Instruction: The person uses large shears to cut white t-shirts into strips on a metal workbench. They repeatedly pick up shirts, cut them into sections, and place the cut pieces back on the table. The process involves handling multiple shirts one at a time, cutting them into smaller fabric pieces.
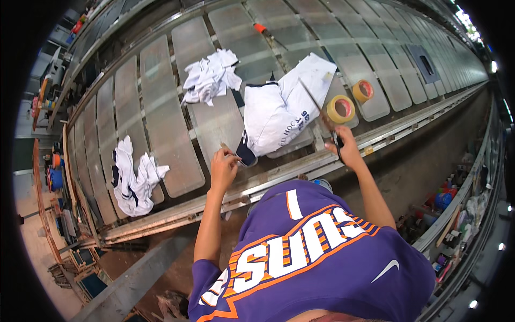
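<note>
Purple sleeveless jersey, orange-white trim, big lettering; arms bare, apparently ringless.

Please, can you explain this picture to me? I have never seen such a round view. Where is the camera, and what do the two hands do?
The camera sits on the person's head and looks down, so its wide lens bends straight edges. The left hand rests on the dark collar of a white garment spread on a long row of grey metal boards. The right hand grips a long thin tool, perhaps a blade. Nearby lie two tape rolls, a crumpled white cloth, and another garment.
</note>
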{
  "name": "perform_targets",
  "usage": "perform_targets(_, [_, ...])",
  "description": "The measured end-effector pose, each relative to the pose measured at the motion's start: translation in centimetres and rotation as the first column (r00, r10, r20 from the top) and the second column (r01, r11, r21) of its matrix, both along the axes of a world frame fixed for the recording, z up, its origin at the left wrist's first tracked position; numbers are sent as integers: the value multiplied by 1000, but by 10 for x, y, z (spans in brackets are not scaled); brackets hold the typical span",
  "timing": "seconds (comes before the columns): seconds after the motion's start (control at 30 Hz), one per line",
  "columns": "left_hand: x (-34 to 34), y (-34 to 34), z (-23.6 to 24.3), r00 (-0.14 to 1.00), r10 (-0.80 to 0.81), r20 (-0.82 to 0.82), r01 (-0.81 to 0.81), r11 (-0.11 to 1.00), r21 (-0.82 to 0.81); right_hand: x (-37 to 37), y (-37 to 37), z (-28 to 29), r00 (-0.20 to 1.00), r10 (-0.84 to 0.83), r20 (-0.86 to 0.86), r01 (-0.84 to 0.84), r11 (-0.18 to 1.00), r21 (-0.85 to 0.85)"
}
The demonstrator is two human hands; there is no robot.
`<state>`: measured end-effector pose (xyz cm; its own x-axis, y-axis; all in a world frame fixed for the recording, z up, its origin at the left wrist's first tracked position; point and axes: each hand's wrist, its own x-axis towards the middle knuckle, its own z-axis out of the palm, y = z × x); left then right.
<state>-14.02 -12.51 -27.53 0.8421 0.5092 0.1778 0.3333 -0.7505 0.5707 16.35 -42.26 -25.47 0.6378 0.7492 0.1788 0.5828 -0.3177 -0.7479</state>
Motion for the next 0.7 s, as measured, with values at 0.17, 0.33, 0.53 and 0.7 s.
perform_targets(0.17, [12,-15,-17,996,58,68,-51,994,-100,-57,-29,24,934,-63,-351,-50,951,-305])
perform_targets(0.33, [99,16,-32,986,48,158,-36,996,-79,-60,-18,47,746,-143,-651,-81,950,-302])
perform_targets(0.53, [216,59,-37,992,-22,123,17,999,41,-63,-28,34,630,-176,-756,33,979,-201])
perform_targets(0.7, [245,30,-24,991,-116,69,107,985,133,-68,-55,17,556,-142,-819,88,990,-112])
